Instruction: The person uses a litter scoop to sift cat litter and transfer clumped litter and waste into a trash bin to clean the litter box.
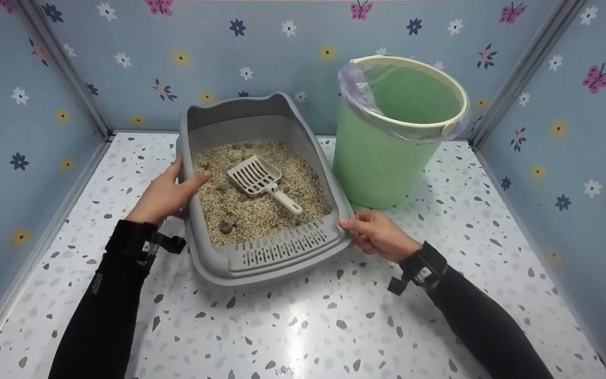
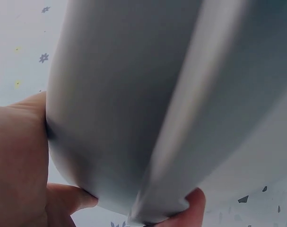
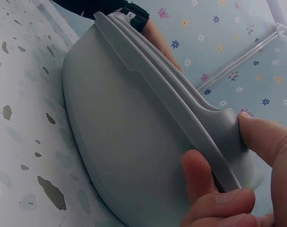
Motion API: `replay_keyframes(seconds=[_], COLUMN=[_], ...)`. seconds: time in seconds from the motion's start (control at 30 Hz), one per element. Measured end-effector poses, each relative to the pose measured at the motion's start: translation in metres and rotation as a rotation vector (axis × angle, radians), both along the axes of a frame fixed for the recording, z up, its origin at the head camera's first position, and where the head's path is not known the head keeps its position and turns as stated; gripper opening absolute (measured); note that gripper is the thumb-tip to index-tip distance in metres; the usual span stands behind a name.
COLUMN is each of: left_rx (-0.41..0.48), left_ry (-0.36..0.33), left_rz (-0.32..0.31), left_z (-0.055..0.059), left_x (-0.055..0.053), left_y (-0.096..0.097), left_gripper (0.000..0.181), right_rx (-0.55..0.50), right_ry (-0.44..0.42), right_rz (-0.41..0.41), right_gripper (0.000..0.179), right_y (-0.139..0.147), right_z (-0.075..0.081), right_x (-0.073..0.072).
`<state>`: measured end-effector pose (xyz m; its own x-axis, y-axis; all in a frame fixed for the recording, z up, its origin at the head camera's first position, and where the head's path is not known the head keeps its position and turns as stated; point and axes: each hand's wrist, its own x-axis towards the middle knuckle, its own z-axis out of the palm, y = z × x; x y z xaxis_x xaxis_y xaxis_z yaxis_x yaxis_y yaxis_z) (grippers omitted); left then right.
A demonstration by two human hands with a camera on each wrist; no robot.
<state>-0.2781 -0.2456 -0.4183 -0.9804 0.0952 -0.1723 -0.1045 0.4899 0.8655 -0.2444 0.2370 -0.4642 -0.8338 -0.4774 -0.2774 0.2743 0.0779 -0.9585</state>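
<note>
A grey cat litter box (image 1: 212,261) sits at an angle on the speckled surface. It holds tan granular litter (image 1: 250,227) with dark clumps (image 1: 226,225), and a beige slotted scoop (image 1: 273,189) lies on top, handle toward the front right. My left hand (image 1: 163,193) grips the box's left side, thumb over the rim; in the left wrist view, fingertips (image 2: 196,205) curl under the rim's outer edge. The right hand (image 1: 383,235) pinches the front right corner. The right wrist view shows its thumb (image 3: 259,132) above the rim and curled fingers (image 3: 198,175) beneath.
A green bin (image 1: 382,163) with a thin purple-tinted liner (image 1: 356,87) stands close behind the box's right side. Flower-patterned walls (image 1: 282,52) enclose the white speckled surface (image 1: 292,326) at the back and both sides.
</note>
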Motion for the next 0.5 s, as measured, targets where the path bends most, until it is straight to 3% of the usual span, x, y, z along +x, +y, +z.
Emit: replay_keyframes(seconds=[0.5], left_rx=[-0.017], left_ry=[0.007], left_rz=[-0.067], left_z=[0.003], left_x=[-0.004], left_y=[0.005], left_gripper=[0.105], right_rx=[0.019], right_ry=[0.012], right_rz=[0.151], right_gripper=[0.026], right_y=[0.013], right_z=[-0.004], right_x=[0.005])
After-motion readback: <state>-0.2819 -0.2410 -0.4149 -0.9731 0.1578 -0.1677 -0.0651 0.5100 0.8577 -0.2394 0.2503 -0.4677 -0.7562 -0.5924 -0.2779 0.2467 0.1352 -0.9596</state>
